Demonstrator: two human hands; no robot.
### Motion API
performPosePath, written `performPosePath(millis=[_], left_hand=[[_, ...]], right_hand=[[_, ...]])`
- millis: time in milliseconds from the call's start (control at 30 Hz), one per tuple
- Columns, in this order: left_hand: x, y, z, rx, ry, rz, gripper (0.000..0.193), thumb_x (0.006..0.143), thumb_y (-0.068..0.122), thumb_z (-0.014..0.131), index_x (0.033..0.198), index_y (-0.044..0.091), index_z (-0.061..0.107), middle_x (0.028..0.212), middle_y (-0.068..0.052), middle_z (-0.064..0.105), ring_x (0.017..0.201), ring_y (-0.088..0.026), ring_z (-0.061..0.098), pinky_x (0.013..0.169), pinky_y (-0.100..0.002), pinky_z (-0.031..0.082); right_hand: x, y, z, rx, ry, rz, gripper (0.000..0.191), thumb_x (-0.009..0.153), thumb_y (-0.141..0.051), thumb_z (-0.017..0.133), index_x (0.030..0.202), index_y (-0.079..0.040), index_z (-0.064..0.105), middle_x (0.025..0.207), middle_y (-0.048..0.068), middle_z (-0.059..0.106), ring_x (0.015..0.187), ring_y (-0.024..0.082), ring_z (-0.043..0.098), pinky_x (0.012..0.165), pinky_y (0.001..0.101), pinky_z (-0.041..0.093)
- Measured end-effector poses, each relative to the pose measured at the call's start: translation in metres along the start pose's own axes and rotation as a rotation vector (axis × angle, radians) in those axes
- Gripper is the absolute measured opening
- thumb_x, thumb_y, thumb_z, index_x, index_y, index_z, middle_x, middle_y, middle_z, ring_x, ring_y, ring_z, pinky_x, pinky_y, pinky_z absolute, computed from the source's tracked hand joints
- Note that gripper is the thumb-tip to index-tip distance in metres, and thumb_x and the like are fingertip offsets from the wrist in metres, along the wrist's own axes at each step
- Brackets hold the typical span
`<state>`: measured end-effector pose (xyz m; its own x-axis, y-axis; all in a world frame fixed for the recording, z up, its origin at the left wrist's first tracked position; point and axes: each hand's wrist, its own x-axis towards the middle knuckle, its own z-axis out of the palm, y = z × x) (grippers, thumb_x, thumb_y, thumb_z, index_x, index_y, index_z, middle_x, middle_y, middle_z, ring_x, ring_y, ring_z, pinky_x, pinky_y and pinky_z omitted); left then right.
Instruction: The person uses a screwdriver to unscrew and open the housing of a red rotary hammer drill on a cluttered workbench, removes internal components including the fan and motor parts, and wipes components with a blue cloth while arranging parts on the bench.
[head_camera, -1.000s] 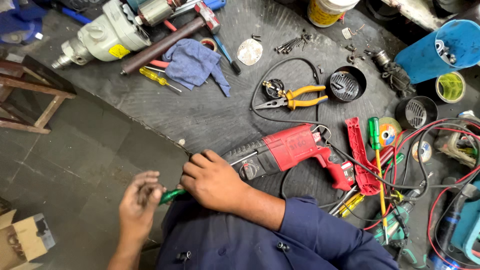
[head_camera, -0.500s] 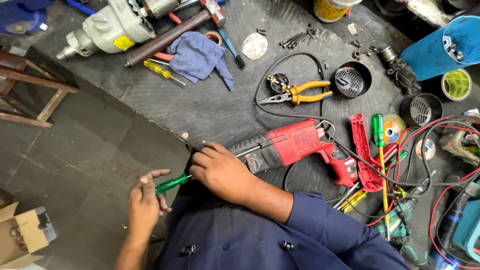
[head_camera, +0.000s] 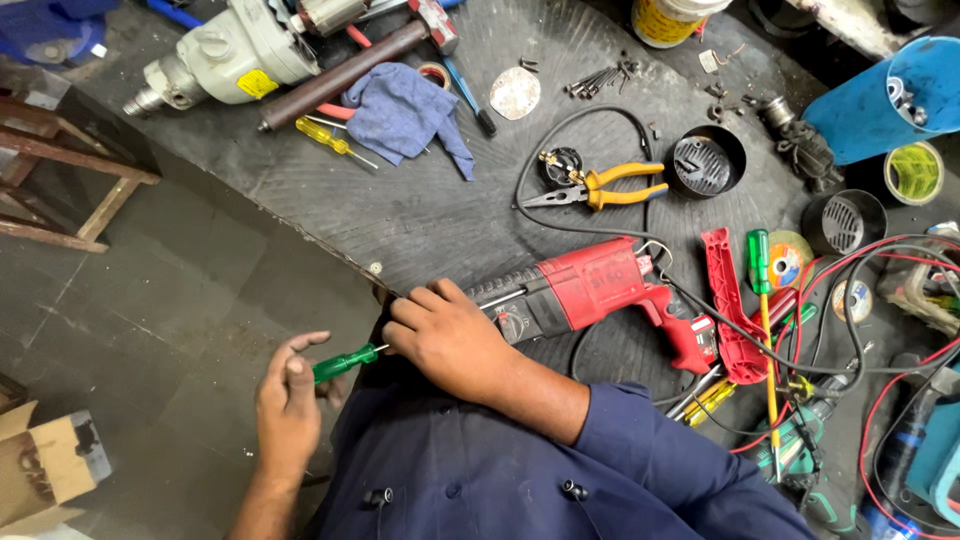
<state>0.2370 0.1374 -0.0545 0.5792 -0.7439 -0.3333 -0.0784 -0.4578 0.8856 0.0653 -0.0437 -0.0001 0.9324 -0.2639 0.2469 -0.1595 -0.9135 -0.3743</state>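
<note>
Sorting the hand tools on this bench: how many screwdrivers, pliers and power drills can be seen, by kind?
Screwdrivers: 3, green-handled in the left hand at, yellow-handled, long green-handled
Pliers: 1, yellow-handled
Power drills: 2, red under the right hand, pale grey
Total: 6

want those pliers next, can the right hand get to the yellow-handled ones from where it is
Probably yes: the right hand rests on the red drill, and the yellow-handled pliers lie just beyond on the mat, with only a black cable between.
</note>
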Motion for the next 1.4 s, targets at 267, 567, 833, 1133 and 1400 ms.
performPosePath(millis=[267,567,833,1133,1400], left_hand=[[-0.004,0.018,0.003,-0.199,0.04,0.07,0.044,0.103,0.016,0.063,0.142,0.003,0.048,0.097,-0.015,0.063,0.081,-0.016,0.061,0.072,-0.028,0.052],[0.013,0.012,0.013,0.006,0.025,0.515,0.066,0.088,0.02,0.075,0.141,-0.006,0.046,0.105,-0.019,0.062,0.101,-0.02,0.065,0.089,-0.033,0.057],[0.025,0.013,0.008,-0.192,-0.154,0.139,0.062,0.09,0.012,0.07,0.146,0.003,0.045,0.109,-0.021,0.067,0.083,-0.024,0.071,0.068,-0.036,0.057],[0.009,0.044,-0.004,0.475,-0.131,0.507,0.056,0.072,0.016,0.084,0.124,0.017,0.065,0.112,-0.011,0.071,0.104,-0.025,0.071,0.09,-0.036,0.056],[0.018,0.06,0.001,0.81,-0.291,0.333,0.041,0.088,0.037,0.072,0.125,0.021,0.067,0.1,-0.004,0.076,0.092,-0.028,0.073,0.076,-0.04,0.055]], right_hand=[[-0.003,-0.001,0.001,0.055,0.096,-0.022,0.026,0.087,-0.035,0.068,0.098,-0.012,0.069,0.087,0.002,0.055,0.088,0.021,0.055,0.08,0.038,0.039],[-0.02,0.0,0.002,-0.029,0.048,0.05,0.011,0.086,-0.026,0.063,0.09,-0.017,0.068,0.092,0.0,0.056,0.093,0.018,0.059,0.083,0.0364,0.041],[-0.029,0.004,0.011,-0.041,0.132,0.05,0.022,0.089,-0.023,0.063,0.11,-0.016,0.068,0.105,-0.001,0.058,0.096,0.015,0.058,0.083,0.0305,0.042],[-0.02,0.003,0.0,0.009,0.083,0.054,0.019,0.088,-0.033,0.069,0.088,-0.015,0.07,0.089,0.0,0.057,0.093,0.019,0.057,0.082,0.0375,0.041],[-0.022,0.002,-0.007,0.001,0.087,0.056,0.012,0.087,-0.022,0.062,0.094,-0.013,0.067,0.096,0.003,0.056,0.095,0.018,0.058,0.085,0.0345,0.043]])
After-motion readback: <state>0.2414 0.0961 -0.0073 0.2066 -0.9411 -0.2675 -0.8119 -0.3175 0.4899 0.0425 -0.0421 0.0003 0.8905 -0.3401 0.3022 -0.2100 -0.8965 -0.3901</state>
